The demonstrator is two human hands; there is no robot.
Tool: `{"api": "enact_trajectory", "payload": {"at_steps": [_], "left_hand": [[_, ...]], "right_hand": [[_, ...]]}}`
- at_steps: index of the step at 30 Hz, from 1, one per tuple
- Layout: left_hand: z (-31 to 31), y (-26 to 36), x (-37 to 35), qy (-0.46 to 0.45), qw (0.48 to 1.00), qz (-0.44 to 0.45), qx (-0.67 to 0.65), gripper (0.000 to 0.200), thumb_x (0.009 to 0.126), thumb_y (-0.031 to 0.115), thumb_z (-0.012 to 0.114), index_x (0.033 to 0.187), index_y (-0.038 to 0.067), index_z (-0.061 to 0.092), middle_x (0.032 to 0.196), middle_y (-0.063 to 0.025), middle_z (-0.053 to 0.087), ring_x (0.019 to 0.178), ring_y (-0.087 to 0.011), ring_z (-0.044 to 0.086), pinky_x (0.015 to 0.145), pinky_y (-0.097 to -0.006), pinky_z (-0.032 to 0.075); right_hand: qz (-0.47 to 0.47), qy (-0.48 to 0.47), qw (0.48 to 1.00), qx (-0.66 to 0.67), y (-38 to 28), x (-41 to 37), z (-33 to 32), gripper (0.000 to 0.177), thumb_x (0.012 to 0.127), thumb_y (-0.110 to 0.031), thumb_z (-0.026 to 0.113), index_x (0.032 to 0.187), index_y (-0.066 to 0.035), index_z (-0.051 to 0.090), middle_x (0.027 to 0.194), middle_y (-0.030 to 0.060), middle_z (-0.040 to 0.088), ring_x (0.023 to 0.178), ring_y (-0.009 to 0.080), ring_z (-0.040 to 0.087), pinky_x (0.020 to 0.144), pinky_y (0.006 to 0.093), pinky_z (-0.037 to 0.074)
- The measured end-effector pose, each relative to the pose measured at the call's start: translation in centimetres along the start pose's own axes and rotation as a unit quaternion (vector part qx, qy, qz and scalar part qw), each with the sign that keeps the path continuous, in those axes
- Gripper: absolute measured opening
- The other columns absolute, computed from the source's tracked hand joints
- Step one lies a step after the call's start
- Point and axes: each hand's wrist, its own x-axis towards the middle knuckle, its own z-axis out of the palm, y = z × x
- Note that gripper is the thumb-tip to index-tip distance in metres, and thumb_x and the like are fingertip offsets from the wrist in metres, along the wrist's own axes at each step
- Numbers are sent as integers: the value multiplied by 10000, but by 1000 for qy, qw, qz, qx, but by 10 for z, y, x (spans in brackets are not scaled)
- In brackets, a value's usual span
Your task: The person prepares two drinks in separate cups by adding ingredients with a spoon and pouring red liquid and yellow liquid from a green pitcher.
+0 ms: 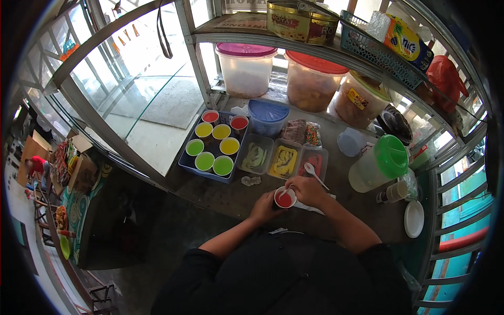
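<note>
My left hand (264, 208) is wrapped around a paper cup (285, 203) of red liquid, held over the front of the counter. In my right hand (307, 190) is a thin white spoon (284, 191), pinched by its handle; its lower end dips into the cup. Just beyond stand three square plastic tubs: one with green paste (255, 158), one with yellow paste (284, 161) and one with red paste (313, 162). Another white spoon (311, 169) leans across the red tub. To the left, a blue tray (209, 173) carries several cups of red, yellow and green liquid.
Behind the tubs are a blue-lidded container (268, 116) and bags of sprinkles (313, 134). A green-lidded pitcher (379, 164) and a white plate (414, 219) stand at the right. Large lidded tubs (316, 79) line the back beneath a shelf (247, 37). Glass panels rise at left.
</note>
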Motion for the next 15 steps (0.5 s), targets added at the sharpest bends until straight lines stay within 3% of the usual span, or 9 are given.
{"api": "enact_trajectory", "payload": {"at_steps": [3,9,15], "left_hand": [[0,2,0,-1,1000,2,0,806,732,321,887,1402,58,524,1320,-184,621,1236,-367,586,1037,-452,483],[-2,3,1,2,1000,1,-14,791,733,317,886,1393,59,535,1321,-183,623,1239,-367,585,1038,-452,481],[-3,4,0,4,1000,2,-18,784,733,304,888,1393,65,540,1320,-181,628,1242,-366,585,1043,-450,480]], "right_hand": [[26,-83,994,-60,-8,2,-4,154,913,-121,627,1044,-85,700,927,150,721,869,363,700,772,458,547],[136,-94,986,23,3,1,-2,158,930,-139,588,1007,-79,713,928,150,735,882,347,714,783,454,547],[100,42,993,42,8,-20,8,160,926,-121,610,1020,-80,732,930,159,736,879,339,717,764,425,549]]}}
